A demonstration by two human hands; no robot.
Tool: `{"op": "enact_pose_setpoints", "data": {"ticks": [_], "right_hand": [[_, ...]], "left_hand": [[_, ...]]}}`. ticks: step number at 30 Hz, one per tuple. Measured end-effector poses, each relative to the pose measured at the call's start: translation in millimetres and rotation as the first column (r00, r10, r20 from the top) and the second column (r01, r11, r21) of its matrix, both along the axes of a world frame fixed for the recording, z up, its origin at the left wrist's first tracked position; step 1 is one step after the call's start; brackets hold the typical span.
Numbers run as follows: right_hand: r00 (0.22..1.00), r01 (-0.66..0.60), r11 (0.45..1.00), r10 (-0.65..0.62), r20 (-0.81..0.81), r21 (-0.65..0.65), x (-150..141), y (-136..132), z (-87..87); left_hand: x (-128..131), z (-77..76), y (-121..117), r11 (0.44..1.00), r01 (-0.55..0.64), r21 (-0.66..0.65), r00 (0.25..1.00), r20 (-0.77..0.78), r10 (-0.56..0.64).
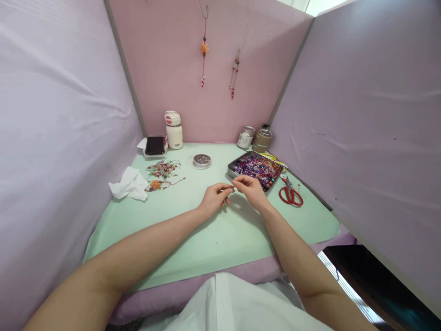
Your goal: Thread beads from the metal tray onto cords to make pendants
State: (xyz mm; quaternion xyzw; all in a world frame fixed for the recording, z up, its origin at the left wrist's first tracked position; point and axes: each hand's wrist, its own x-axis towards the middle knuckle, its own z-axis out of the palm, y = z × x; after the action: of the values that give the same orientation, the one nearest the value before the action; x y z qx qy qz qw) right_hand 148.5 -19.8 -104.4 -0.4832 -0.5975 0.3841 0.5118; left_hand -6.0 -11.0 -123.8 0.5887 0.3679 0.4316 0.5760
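My left hand (214, 198) and my right hand (251, 188) meet over the middle of the pale green table mat (206, 239), fingertips almost touching. Both are closed in a pinch on something tiny, perhaps a thin thread or bead, too small to make out. Just behind my right hand stands a metal tray of mixed purple, red and white beads (257, 168). Red-handled scissors (290, 193) lie to the right of it.
Finished beaded strings (162, 174) and a crumpled white tissue (130, 185) lie at the left. A round spool tin (201, 160), a white bottle (174, 130), a phone (155, 145) and small jars (255, 137) line the back. Two bead ornaments (204, 48) hang on the pink wall.
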Motion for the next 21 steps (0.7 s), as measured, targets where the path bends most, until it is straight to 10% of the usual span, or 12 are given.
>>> {"op": "enact_pose_setpoints", "data": {"ticks": [21], "right_hand": [[0.997,-0.074,0.997,0.074,0.038,0.008,-1.6,1.0,-1.9]], "left_hand": [[-0.5,-5.2,2.2,1.0,-0.007,0.007,1.0,0.002,0.007]]}}
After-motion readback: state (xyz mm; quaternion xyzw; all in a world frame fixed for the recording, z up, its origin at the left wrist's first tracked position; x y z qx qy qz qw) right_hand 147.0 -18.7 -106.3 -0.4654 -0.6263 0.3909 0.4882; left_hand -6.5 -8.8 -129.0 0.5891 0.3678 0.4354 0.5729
